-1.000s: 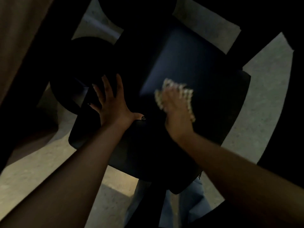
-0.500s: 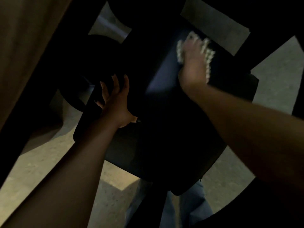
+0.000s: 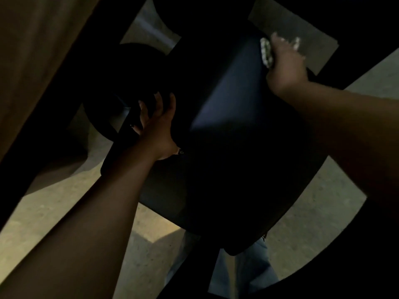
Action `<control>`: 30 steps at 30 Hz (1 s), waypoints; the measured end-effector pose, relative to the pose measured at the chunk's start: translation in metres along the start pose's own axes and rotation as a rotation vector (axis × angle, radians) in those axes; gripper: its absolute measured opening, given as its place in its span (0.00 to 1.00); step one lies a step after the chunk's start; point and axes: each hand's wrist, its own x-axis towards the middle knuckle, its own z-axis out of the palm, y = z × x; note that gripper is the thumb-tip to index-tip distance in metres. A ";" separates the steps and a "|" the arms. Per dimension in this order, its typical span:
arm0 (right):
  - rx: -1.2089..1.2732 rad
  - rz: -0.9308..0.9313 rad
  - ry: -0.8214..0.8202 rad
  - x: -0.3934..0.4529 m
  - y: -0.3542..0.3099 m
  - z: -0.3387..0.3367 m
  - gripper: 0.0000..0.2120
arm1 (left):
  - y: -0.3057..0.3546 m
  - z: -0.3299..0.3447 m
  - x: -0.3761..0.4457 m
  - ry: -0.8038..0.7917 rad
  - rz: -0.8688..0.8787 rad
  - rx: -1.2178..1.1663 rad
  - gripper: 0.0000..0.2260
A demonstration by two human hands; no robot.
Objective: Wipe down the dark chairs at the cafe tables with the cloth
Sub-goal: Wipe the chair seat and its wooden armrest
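Scene is dim; detail is limited. A dark, smooth-surfaced chair seat with rounded corners (image 3: 226, 130) is seen from above, filling the centre of the head view. The left hand (image 3: 157, 126) is laid on the seat's left side, fingers spread and fairly straight, palm down; nothing is held in it. A dark nail is visible on the thumb at the wrist end. The right hand (image 3: 285, 67) is placed at the seat's far right corner, well apart from the left hand, with the bare seat surface between them. A pale, nubby-textured cloth (image 3: 266, 52) is pressed under the right hand; its edges show just beyond the fingertips and along the hand's left side. The right hand is motion-blurred, so whether the fingers are curled round the cloth or flat on it cannot be told. A dark rounded shape (image 3: 112, 87), possibly a table base, is seen just beyond the left hand's fingertips; it cannot be identified with certainty. A tan panel (image 3: 38, 50) is seen far left of the left arm. Speckled pale concrete-like floor (image 3: 64, 212) is visible below the left forearm and right of the right forearm. Light blue trouser fabric (image 3: 248, 275) is seen below the seat's near edge, between the two forearms.
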 end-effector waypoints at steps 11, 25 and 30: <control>-0.136 -0.782 -0.552 -0.223 -0.072 0.082 0.25 | -0.022 -0.012 0.008 -0.037 0.082 0.113 0.51; 0.122 -0.082 0.009 -0.100 -0.066 0.067 0.32 | -0.017 -0.004 0.006 0.054 0.048 0.091 0.50; -0.162 -0.465 -0.231 -0.215 -0.099 0.110 0.34 | -0.024 -0.008 0.000 0.088 0.096 0.075 0.45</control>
